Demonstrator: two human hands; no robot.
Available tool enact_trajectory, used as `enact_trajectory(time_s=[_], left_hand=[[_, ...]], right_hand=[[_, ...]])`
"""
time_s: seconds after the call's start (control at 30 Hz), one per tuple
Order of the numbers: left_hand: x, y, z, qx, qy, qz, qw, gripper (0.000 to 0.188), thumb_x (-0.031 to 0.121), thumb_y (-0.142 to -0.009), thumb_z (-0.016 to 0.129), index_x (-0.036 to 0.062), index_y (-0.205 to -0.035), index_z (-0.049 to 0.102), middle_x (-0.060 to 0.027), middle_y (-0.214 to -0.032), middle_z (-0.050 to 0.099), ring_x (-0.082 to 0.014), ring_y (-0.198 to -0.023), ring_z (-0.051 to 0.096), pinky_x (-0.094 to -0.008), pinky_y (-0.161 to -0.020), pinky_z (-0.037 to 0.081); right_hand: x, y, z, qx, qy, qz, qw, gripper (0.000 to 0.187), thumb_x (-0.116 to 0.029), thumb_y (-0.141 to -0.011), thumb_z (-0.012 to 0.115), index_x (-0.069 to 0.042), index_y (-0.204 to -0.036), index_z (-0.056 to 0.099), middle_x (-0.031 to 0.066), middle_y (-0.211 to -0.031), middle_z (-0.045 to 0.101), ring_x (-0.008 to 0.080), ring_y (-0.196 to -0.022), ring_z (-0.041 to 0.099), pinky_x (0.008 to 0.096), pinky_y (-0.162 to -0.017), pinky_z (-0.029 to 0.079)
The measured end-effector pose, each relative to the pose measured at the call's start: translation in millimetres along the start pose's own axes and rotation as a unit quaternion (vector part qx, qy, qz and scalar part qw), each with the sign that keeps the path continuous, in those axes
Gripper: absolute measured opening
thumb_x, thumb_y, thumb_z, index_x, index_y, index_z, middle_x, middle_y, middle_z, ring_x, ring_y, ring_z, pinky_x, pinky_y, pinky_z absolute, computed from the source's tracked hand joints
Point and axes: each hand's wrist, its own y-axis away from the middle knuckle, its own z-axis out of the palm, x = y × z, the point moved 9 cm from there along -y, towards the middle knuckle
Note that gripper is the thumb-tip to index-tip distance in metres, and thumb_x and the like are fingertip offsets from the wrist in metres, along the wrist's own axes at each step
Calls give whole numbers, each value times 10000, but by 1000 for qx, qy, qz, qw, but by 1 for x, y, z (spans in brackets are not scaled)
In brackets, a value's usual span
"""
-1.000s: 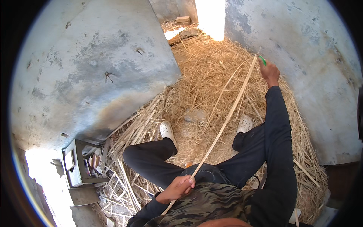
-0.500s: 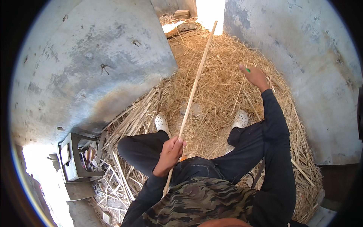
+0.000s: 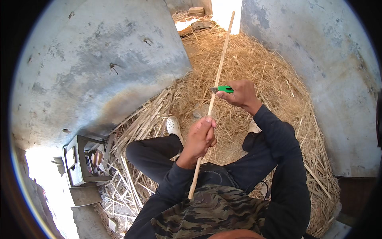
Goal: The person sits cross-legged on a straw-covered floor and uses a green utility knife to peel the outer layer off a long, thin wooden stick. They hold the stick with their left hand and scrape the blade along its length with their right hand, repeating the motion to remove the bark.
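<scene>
A long, thin, pale strip of split bamboo or cane point(image 3: 223, 59) slants from my lap up toward the bright gap at the back. My left hand point(image 3: 199, 137) is closed round its lower part, and the near end sticks out below the fist over my lap. Farther up the strip, my right hand point(image 3: 241, 95) grips a green-handled knife point(image 3: 225, 89). The short dark blade points left and lies across the strip, at or very near its surface; whether it bites in cannot be told.
Straw-like shavings point(image 3: 254, 63) heap over the floor around my white clogs point(image 3: 173, 126). Split strips point(image 3: 139, 115) lie at the left beside a small box-like cabinet point(image 3: 81, 161) with things inside. Worn grey walls point(image 3: 99, 59) stand on both sides; bricks point(image 3: 196, 10) lie at the back.
My right hand has swung in from the far right, bringing the knife to the strip. My left hand has moved up and right with the strip, whose near end has risen.
</scene>
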Motion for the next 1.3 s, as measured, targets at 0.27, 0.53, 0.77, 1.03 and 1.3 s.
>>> enact_trajectory(time_s=[0.27,0.53,0.77,1.03,1.3], left_hand=[[7,9,4,-2,59,-39,997,260,278,-1038,365,84,-907,477,46,-476,289,-73,-329,222,-236,-419,246],[14,7,7,1,51,-29,998,261,279,-1039,368,79,-909,473,46,-477,288,-70,-326,224,-235,-411,252],[1,16,16,3,-5,-31,1000,281,303,-1042,365,75,-913,468,39,-489,306,-73,-333,247,-239,-401,248],[-9,22,11,0,-19,-45,999,259,315,-1035,385,102,-910,465,60,-502,284,-59,-372,233,-230,-425,237],[-25,6,-2,7,-40,-44,998,262,314,-1036,383,99,-907,459,65,-518,266,-59,-390,225,-238,-428,228]], right_hand=[[-5,1,11,-37,6,9,999,678,-735,-823,477,-128,-526,523,59,-424,448,221,-384,499,370,-388,366],[-47,21,8,-19,-44,-71,996,703,-755,-800,482,-114,-511,480,77,-436,433,263,-394,509,387,-393,372],[15,-4,5,-2,99,-49,994,701,-777,-770,506,-128,-505,509,30,-411,457,183,-351,481,343,-347,346],[51,-22,3,49,140,-35,988,717,-799,-776,462,-133,-517,520,34,-419,455,194,-356,477,338,-353,351],[111,-36,25,8,194,27,981,711,-802,-768,471,-137,-526,539,22,-419,474,175,-361,492,327,-352,360]])
